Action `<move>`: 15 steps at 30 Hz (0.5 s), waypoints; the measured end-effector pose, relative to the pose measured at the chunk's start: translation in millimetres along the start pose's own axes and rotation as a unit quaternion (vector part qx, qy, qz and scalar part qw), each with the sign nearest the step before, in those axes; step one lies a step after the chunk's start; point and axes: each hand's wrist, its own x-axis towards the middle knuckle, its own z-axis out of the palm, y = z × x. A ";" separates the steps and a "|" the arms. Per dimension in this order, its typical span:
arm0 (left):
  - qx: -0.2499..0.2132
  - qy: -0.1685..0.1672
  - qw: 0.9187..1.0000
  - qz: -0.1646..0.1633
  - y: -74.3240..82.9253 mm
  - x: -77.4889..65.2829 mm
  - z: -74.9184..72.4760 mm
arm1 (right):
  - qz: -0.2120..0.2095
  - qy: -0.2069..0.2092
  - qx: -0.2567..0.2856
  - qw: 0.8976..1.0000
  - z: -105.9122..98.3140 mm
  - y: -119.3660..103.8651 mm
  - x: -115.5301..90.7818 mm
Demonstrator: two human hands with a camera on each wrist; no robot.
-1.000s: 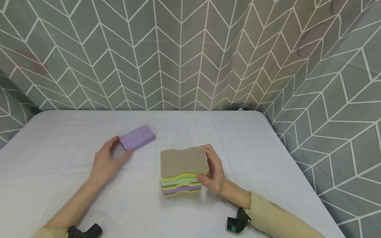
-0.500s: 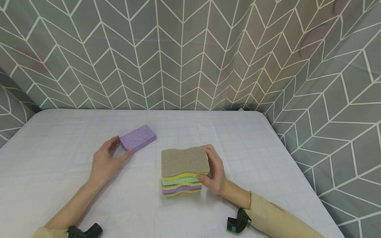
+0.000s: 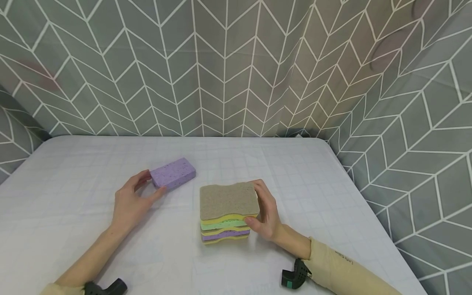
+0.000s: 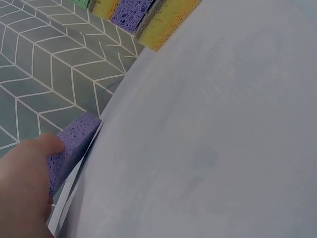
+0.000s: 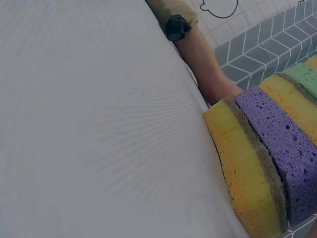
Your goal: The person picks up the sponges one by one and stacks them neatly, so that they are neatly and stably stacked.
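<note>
My left hand (image 3: 130, 205) pinches the left end of a purple sponge (image 3: 173, 173), thumb at the near side and fingers at the far side. The left wrist view shows that purple sponge (image 4: 74, 146) low over the white surface. Near the middle of the table stands a stack of sponges (image 3: 228, 200): yellow ones with grey-brown scouring sides, a green one and a purple one between. My right hand (image 3: 267, 207) holds this stack from the right, thumb at the front and fingers behind. Seen from the right wrist, the lowest yellow sponge (image 5: 247, 173) sits against the table.
A white cloth covers the table (image 3: 177, 262). Behind it and on the right hangs a grey curtain (image 3: 236, 69) with a white chevron pattern. Black wrist cameras (image 3: 295, 274) sit at both sleeves.
The purple sponge in my left hand has shifted slightly right and toward me, its far end turning a little. My right hand and the stack stay in place.
</note>
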 end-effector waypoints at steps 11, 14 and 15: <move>-0.057 0.046 0.996 0.054 5.5 -2.8 4.5 | -0.005 0.003 -0.006 1.000 -0.3 1.9 -1.7; -0.070 0.048 0.994 0.072 5.4 -3.1 5.8 | -0.005 0.003 -0.005 1.000 -0.3 2.2 -2.2; -0.074 0.048 0.993 0.079 5.4 -3.3 6.0 | -0.004 0.002 -0.005 1.000 -0.3 2.2 -2.3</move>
